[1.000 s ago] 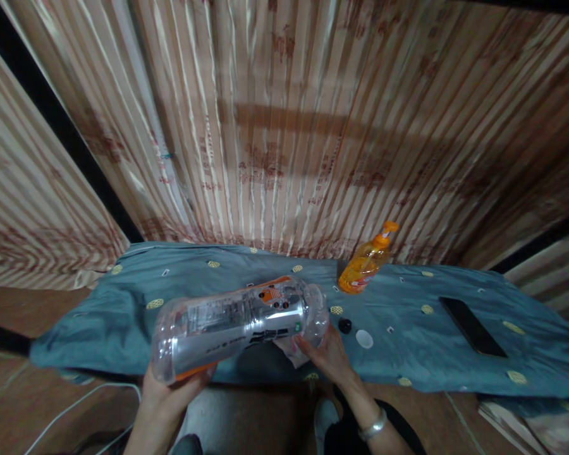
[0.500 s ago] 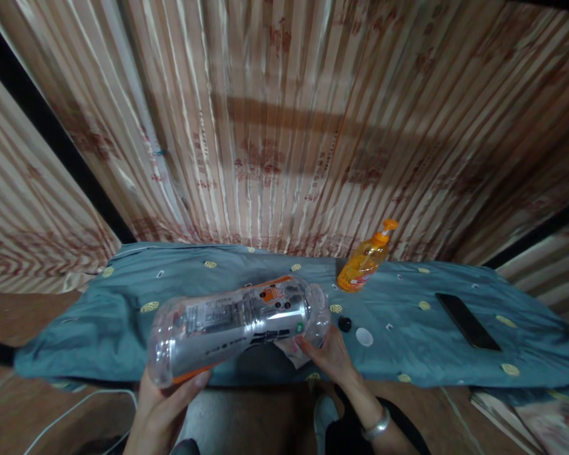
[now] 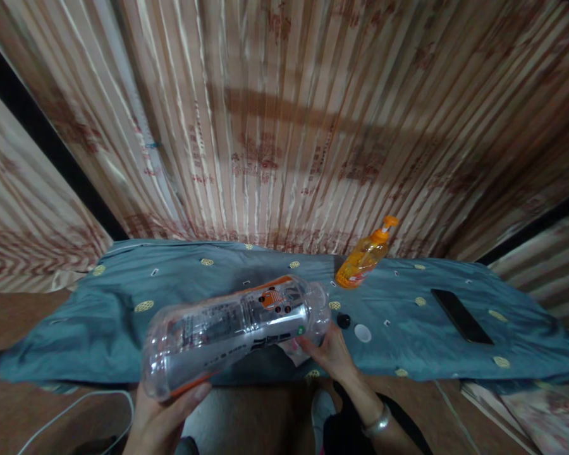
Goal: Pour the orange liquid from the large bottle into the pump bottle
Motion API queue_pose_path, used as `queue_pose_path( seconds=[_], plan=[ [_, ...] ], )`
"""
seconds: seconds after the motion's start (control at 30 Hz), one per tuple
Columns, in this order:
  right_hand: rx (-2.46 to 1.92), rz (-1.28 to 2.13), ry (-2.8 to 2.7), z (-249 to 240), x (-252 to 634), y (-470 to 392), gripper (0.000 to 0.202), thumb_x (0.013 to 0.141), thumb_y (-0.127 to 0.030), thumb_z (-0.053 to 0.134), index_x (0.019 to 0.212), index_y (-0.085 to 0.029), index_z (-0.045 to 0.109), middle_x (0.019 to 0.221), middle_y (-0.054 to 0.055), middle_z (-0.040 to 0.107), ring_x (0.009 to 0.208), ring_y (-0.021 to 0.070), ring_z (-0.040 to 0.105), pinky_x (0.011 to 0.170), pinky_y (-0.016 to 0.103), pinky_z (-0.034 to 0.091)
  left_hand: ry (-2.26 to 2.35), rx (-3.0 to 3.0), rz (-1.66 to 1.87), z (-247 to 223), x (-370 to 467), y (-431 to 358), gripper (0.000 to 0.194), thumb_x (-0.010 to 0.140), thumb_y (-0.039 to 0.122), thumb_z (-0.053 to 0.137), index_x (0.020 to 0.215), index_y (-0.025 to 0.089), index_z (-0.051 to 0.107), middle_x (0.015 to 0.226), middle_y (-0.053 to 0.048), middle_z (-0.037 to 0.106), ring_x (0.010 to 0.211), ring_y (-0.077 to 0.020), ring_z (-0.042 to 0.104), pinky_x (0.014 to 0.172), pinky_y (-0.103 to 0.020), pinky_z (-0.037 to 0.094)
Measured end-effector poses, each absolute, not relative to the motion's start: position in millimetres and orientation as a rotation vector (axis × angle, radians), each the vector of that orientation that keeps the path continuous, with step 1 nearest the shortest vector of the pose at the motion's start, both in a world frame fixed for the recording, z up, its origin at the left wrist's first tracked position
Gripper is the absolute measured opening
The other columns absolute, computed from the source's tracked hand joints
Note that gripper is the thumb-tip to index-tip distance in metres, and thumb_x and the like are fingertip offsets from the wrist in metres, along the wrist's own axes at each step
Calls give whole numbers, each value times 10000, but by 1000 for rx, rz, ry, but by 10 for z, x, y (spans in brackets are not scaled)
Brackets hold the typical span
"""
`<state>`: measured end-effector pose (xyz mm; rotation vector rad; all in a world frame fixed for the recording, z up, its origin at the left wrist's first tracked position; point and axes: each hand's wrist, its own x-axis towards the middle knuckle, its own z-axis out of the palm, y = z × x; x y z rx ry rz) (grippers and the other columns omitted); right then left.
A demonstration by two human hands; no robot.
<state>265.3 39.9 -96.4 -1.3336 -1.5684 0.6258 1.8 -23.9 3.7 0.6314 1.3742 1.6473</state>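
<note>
A large clear plastic bottle (image 3: 237, 335) with a silver and orange label lies sideways in the air, held between both hands. My left hand (image 3: 168, 407) grips its wide base from below, thumb along the side. Around the narrower end at the right, my right hand (image 3: 329, 354) is closed; some of its fingers are hidden behind the bottle. A pale pinkish piece (image 3: 294, 351), perhaps paper or cloth, shows below the bottle near my right hand. Just right of that hand, a black cap (image 3: 344, 320) and a white round lid (image 3: 362, 333) rest on the teal cloth.
An orange pump bottle (image 3: 363, 258) stands toward the back of the teal-covered surface (image 3: 393, 328). A black phone (image 3: 461, 316) lies at the right. Behind hangs a striped curtain (image 3: 265, 126). A white cable (image 3: 83, 395) loops near the floor at the left.
The left end of the bottle has dipped slightly and shifted a little left, with my left hand. The bottle has rolled a little. Both hands keep their hold.
</note>
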Motion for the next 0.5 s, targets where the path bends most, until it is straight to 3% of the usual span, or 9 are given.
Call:
queue_pose_path(
  seconds=[0.2,0.37,0.5],
  plan=[
    [-1361,610,-1594,-967,2657,390,314,791,-401,741,1053,-230,716,1079,119,828,1051,346,798,922,475,655,1387,623,1618,0,-8,-230,1048,358,506,1004,1337,330,672,999,4,828,1137,-259,742,906,-216,568],
    [-1343,603,-1612,-951,2657,392,349,801,-403,723,1096,-216,711,1139,143,813,1133,354,778,979,488,636,1412,668,1609,21,-23,-221,979,368,512,993,1280,301,709,1009,-30,828,1119,-313,755,928,-303,605],
    [-1360,643,-1601,-934,2656,386,327,796,-399,722,1066,-216,710,1146,148,812,1135,357,777,986,483,634,1411,701,1593,61,-10,-211,962,385,557,983,1263,278,707,1027,-48,821,1245,-358,699,1049,-376,566]
  ],
)
